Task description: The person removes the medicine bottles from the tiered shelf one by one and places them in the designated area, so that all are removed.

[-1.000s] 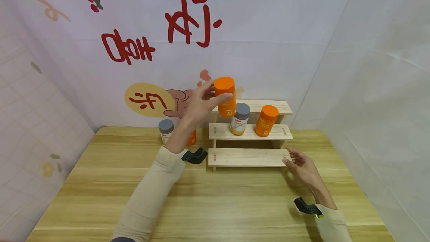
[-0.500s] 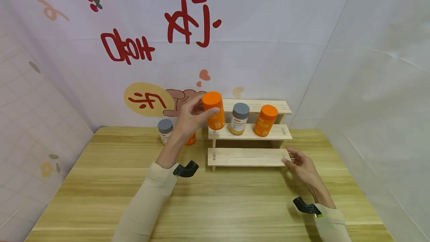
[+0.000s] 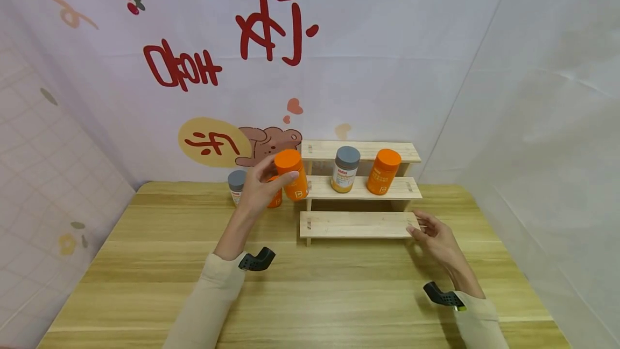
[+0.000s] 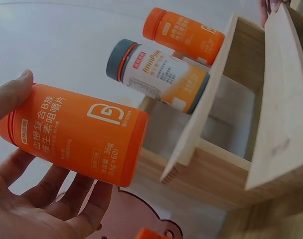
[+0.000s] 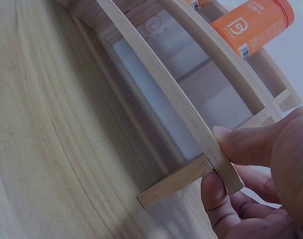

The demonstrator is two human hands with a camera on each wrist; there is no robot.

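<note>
Knock hazard at the rack (image 3: 317,150)'s left end
We see the left hand (image 3: 258,183) clamped round the held jar (image 3: 296,182), which it carries beside the left end of the middle shelf (image 3: 318,187); we cannot tell whether jar and wood touch. Should this hand swing right, we judge that the jar's base could clip the shelf or push the grey-lidded jar (image 3: 345,170) into the orange-lidded jar (image 3: 385,171). A swing left could topple the partly hidden orange jar (image 3: 275,201) behind. A slack grip could drop the load. The right hand (image 3: 438,238) pinches the lowest board (image 3: 358,224)'s right end, thumb and fingers together on the wood; if that pinch loosens, a bump could shift the rack.
</note>
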